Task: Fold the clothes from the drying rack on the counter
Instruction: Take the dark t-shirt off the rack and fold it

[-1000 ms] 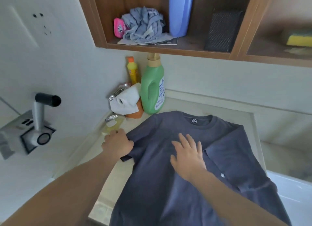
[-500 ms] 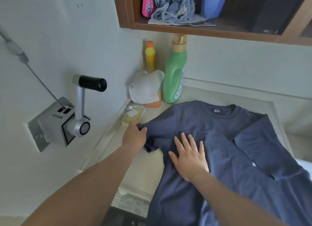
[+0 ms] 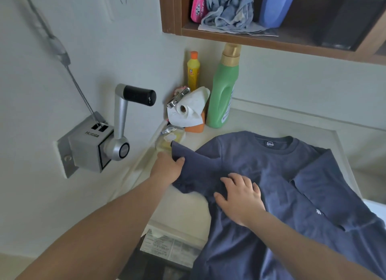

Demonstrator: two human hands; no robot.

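T-shirt (image 3: 271,175) sleeve pinched by left hand (image 3: 167,168), right hand (image 3: 240,198) pressing.

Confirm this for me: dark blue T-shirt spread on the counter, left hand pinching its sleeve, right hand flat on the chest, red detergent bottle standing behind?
Not quite: the detergent bottle is green, as the head view shows. The rest stands: T-shirt on the counter, left hand pinching the sleeve, right hand on the chest.

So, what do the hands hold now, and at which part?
The left hand pinches the T-shirt by its sleeve edge; the right hand only presses on its chest.
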